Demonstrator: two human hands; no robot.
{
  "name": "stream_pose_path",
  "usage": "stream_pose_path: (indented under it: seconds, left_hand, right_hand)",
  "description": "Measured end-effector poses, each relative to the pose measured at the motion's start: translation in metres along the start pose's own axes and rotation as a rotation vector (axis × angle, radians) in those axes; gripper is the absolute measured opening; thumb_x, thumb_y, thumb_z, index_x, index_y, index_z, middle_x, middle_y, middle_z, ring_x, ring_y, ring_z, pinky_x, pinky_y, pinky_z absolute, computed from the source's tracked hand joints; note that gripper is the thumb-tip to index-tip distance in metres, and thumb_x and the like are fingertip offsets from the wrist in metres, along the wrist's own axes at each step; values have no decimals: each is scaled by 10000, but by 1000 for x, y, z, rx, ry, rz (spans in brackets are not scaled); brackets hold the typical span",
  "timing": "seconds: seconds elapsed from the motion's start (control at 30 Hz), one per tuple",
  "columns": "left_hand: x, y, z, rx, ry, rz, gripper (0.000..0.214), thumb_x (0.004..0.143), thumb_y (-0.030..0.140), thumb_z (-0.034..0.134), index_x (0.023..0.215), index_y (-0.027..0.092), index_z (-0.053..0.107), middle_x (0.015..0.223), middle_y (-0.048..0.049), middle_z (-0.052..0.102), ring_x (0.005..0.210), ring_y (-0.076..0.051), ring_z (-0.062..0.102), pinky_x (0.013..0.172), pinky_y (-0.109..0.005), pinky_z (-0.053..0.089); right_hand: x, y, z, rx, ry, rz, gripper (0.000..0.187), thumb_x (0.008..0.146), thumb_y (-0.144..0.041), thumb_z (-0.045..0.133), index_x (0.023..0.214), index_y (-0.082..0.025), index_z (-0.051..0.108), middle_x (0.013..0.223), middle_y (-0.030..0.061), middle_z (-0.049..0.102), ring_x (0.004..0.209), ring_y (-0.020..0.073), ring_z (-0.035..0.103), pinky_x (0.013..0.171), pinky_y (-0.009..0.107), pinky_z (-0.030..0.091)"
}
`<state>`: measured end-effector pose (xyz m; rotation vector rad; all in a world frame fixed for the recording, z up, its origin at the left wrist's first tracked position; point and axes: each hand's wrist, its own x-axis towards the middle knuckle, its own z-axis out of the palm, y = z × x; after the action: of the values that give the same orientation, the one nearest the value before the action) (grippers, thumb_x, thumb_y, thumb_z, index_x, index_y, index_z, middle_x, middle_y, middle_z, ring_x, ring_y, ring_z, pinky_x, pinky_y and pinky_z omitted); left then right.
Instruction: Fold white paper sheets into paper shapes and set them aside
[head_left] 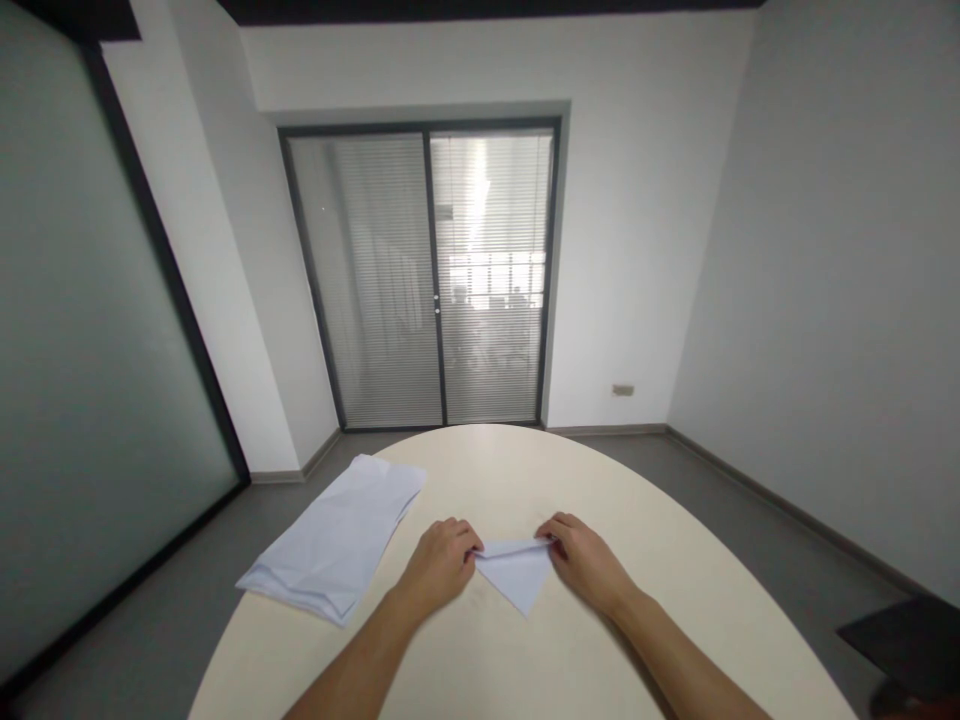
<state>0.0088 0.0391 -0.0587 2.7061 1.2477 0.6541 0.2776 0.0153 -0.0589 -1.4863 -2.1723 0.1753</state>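
Observation:
A small piece of folded white paper (516,577) lies over the table, its pointed corner toward me and a folded strip along its far edge. At the left end of that strip, my left hand (444,562) pinches the paper between thumb and fingers. My right hand (585,560) pinches the opposite end in the same way. The fingertips cover both ends of the fold. To the left of my left hand rests a stack of white paper sheets (341,535), slightly uneven at its edges.
The round cream table (675,600) curves away on both sides. Beyond it stand a glass door with blinds (367,300) and white walls. A frosted glass panel (90,350) is on the left. A dark flat object (911,645) shows at the lower right, beside the table.

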Motion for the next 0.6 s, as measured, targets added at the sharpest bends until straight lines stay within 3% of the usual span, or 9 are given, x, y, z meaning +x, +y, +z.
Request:
stream_pose_path:
  seconds: [0.2, 0.4, 0.6]
  left_hand:
    - [0, 1, 4, 39, 13, -14, 229, 869, 117, 513, 958, 221, 696, 981, -28, 676, 943, -196, 579, 862, -334, 436]
    - [-3, 4, 2, 24, 21, -4, 187, 882, 221, 562, 1005, 228, 702, 1016, -36, 656, 965, -201, 573, 869, -329, 456]
    - [-4, 2, 2, -21, 24, -5, 203, 876, 259, 583, 1038, 238, 703, 1058, -35, 648, 1003, -198, 575, 904, -321, 463]
  right_hand:
    - [-1, 2, 1, 50, -7, -14, 371, 780, -80, 436, 1023, -193, 692, 1040, 73, 666, 992, 187, 608, 899, 274, 461]
    - [-1, 2, 1, -85, -7, 56, 385, 839, -142, 426, 1102, -204, 700, 1128, 85, 676, 1059, 211, 600, 933, 307, 455]
    - [-1, -3, -5, -183, -15, 104, 352, 878, -198, 417, 1061, -206, 718, 1159, 89, 700, 1092, 226, 617, 939, 328, 469]
